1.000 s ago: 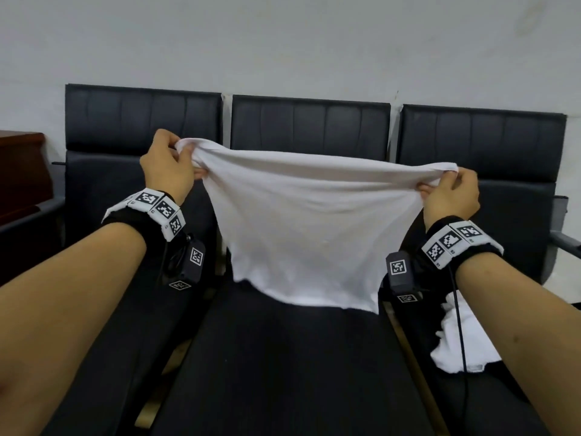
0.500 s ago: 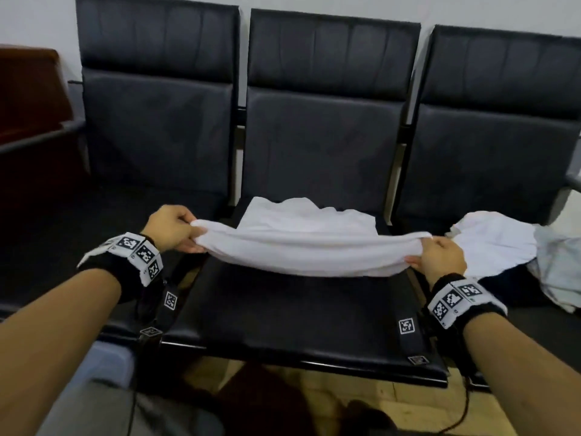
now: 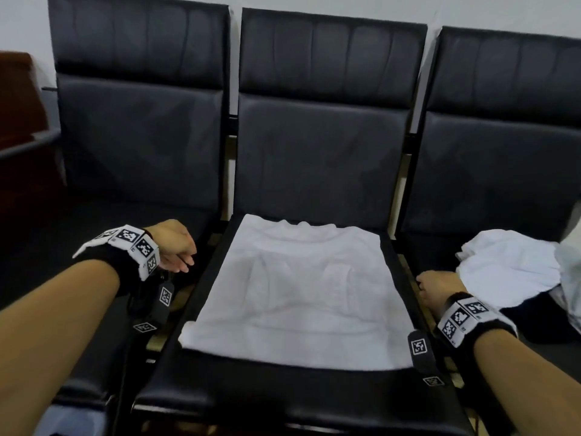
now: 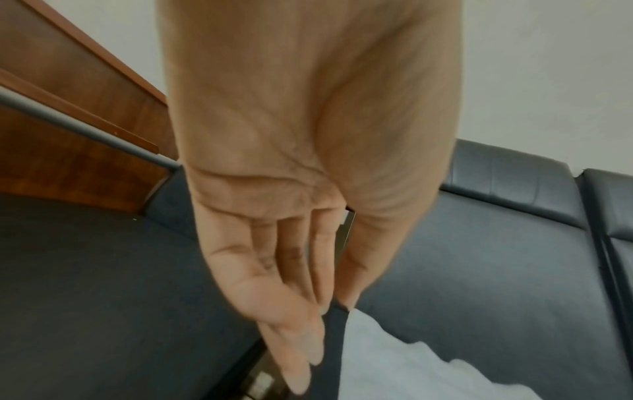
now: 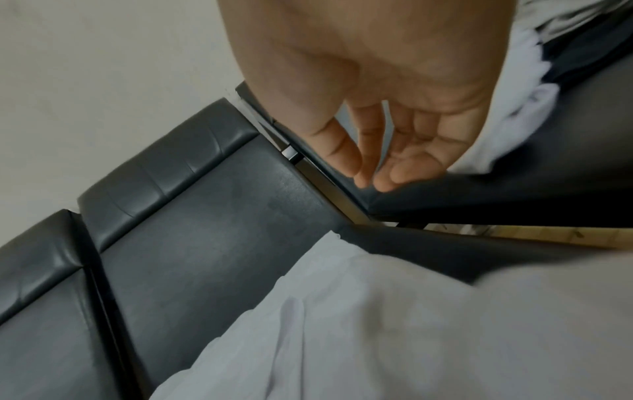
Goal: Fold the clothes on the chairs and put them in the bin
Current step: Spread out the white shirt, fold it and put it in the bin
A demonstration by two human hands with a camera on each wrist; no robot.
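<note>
Now that both hands have let go, the left hand (image 3: 174, 245) hangs with fingers straight and its grip empty, and the right hand (image 3: 435, 287) is loosely curled round nothing, each just off a side of the middle chair (image 3: 317, 158). A second ago they held the white garment (image 3: 301, 297) stretched in the air; it now lies spread flat on that seat. Laying-out looks done, so folding can begin. More white clothes (image 3: 506, 265) wait on the right chair (image 3: 503, 158); no bin shows.
</note>
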